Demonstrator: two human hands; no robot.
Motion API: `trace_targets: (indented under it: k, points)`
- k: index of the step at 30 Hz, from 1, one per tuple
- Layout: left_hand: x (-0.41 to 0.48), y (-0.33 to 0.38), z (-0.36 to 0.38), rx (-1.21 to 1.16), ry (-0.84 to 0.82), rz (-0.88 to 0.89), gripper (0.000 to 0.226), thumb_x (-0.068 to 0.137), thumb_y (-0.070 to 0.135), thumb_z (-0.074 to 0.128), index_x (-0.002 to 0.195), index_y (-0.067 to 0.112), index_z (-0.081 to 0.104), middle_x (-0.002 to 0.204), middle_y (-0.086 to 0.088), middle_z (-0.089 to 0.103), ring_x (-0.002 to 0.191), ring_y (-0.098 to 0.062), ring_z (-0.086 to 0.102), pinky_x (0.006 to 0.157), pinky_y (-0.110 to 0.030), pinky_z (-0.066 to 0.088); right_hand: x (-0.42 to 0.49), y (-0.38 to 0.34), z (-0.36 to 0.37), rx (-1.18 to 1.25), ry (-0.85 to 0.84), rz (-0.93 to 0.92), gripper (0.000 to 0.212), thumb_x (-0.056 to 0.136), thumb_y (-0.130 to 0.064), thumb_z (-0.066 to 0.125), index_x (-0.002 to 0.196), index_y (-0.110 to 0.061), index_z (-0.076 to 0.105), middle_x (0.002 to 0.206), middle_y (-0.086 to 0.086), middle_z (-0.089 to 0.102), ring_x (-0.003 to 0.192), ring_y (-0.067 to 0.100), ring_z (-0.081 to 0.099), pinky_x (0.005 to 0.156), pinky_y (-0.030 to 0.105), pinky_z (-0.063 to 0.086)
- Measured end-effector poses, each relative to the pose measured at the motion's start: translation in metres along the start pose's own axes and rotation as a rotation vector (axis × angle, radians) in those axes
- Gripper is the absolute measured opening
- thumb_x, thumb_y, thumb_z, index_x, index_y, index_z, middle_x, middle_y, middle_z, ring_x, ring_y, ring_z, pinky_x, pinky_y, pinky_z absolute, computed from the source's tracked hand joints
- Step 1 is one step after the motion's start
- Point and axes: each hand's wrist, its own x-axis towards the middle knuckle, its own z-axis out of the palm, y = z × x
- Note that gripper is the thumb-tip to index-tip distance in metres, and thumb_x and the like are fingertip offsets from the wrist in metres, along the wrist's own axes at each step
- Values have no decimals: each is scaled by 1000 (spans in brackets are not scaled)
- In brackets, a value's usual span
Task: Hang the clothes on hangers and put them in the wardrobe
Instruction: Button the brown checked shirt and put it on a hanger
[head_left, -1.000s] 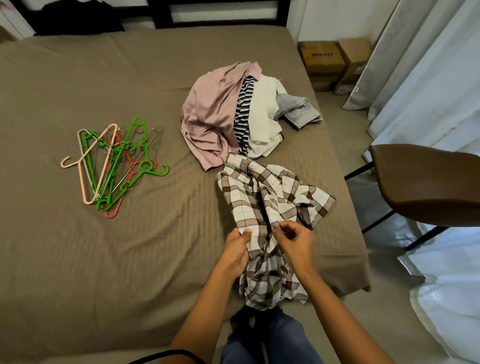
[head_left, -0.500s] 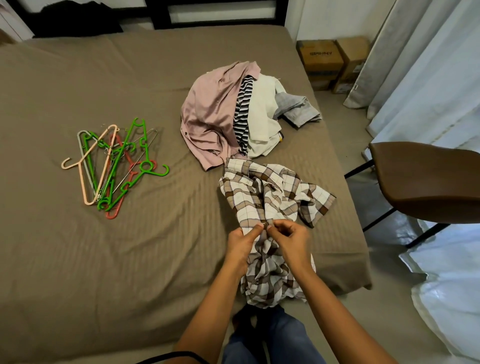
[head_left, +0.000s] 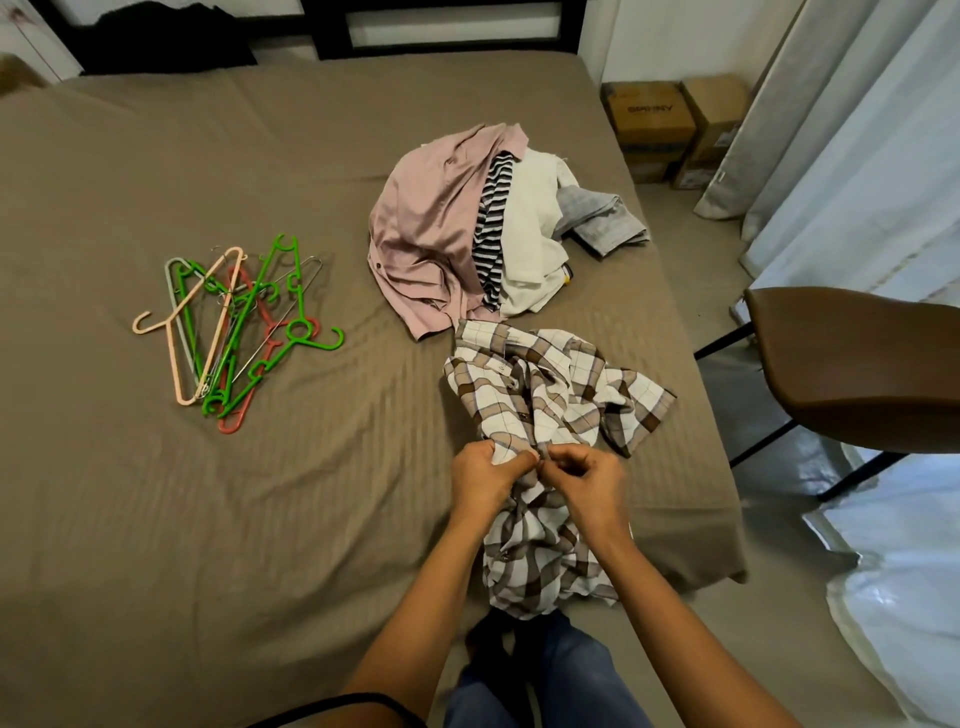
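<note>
Now our left hand (head_left: 480, 475) and right hand (head_left: 584, 480) have drawn together, both pinching the plaid shirt (head_left: 545, 395) along its button strip at the bed's (head_left: 208, 519) near edge. We're likely working a button, so the hangers (head_left: 234, 327), well apart, wait.

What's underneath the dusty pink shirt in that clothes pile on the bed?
Along the right edge of the dusty pink shirt, a black-and-white striped garment emerges from under it, a cream garment beside that. Anything else beneath is covered.

The head-worn camera looks forward and down, close over the hands (head_left: 537, 480), across the bed (head_left: 208, 519).
</note>
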Motion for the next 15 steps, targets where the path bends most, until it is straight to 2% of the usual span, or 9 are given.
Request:
trace_targets:
  k: [3,7,9,12,13,15]
  points:
    - [1,1,3,79,31,33,28,76,30,75,65,8,64,62,-5,66,55,-17,59,51,-26,41,-4,0,0,0,55,-3,16,77,-8,75,92,-13,75,83,-1,73,79,13,70,76,39,58]
    - [2,-2,4,83,26,37,31,77,34,74,68,6,65,67,-5,70,60,-18,63,54,-28,47,-7,-3,0,13,70,-12,15,76,-8,75,90,-16,75,81,-4,73,78,10,69,76,35,58]
    - [1,-6,3,59,0,26,36,75,43,71,72,7,66,67,-4,70,61,-21,66,54,-35,55,-6,-6,-3,35,22,-15,12,78,-11,73,87,-19,75,79,-5,73,76,10,69,75,32,57]
    - [4,-17,3,103,-3,67,60,64,66,59,80,9,69,72,-6,70,67,-22,67,60,-47,55,-3,-12,-10,164,-66,75,15,83,-8,67,79,-20,75,75,1,74,73,17,70,73,34,56]
    - [6,-21,4,123,-6,61,60,65,67,59,82,10,69,75,-5,71,70,-20,67,64,-47,55,-1,-12,-11,202,-81,116,17,82,-5,67,76,-19,74,73,3,74,72,19,70,72,35,55]
    - [2,-14,6,139,1,36,42,73,53,65,80,12,70,74,-2,71,70,-18,66,65,-41,55,-2,-10,-10,200,-76,133,16,78,-3,71,73,-18,74,70,5,73,68,20,69,69,36,54]
